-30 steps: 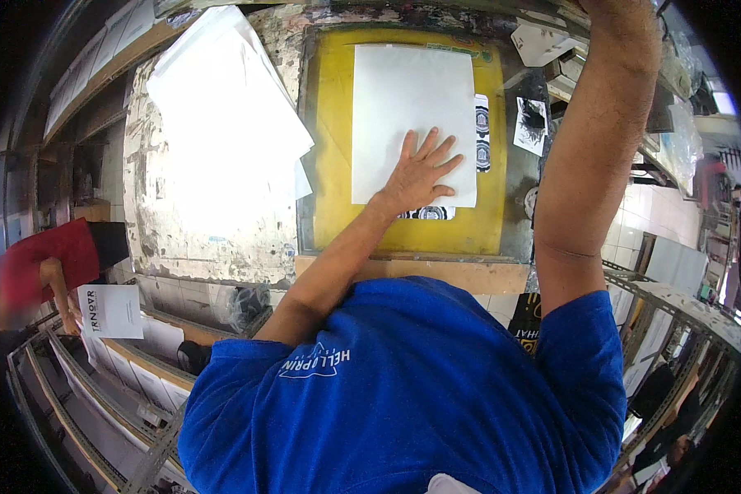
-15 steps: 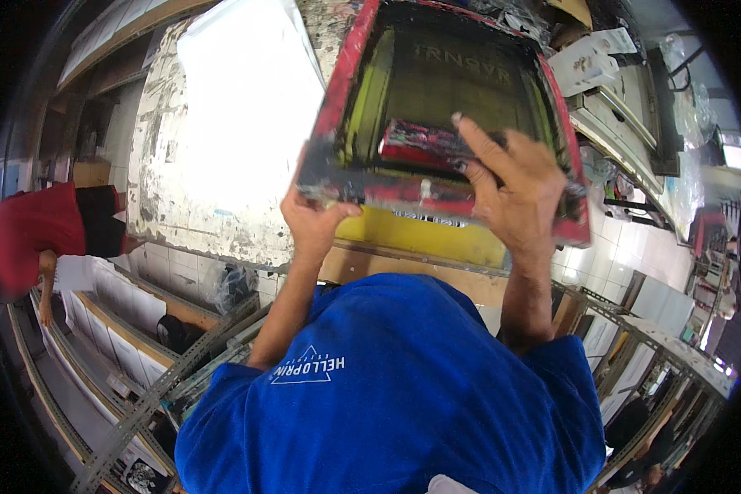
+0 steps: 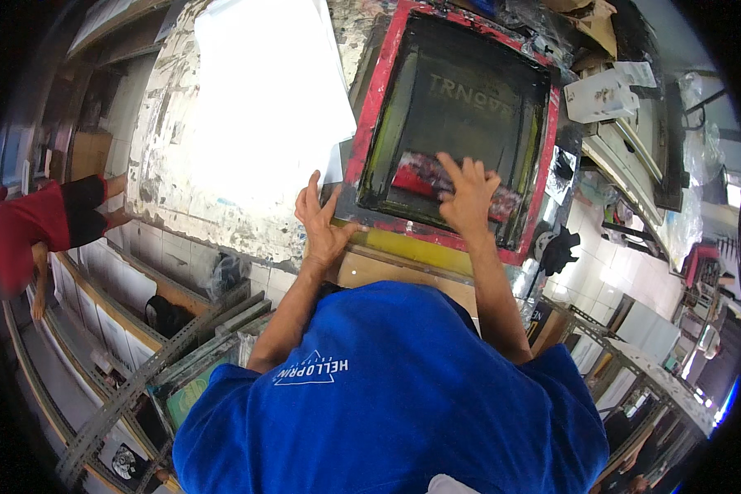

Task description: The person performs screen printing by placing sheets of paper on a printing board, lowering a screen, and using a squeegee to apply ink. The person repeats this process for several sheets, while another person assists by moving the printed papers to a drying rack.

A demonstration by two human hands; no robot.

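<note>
Two hands on the job: my right hand [image 3: 468, 191] grips the squeegee [image 3: 436, 179] inside the red-framed screen [image 3: 457, 123] on the table [image 3: 181, 165], left hand [image 3: 323, 226] open w/ fingers spread at frame corner; pull stroke next, needs even pressure.

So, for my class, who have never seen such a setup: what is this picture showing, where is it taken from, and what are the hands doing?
The view comes from a camera on the person's head, looking down with a fisheye bend. The person in the blue shirt works at a paint-stained table. On it lies a red-framed printing screen and a stack of white sheets. The right hand grips a squeegee inside the screen. The left hand rests at the frame's near corner. Another person in red stands at the left.
</note>
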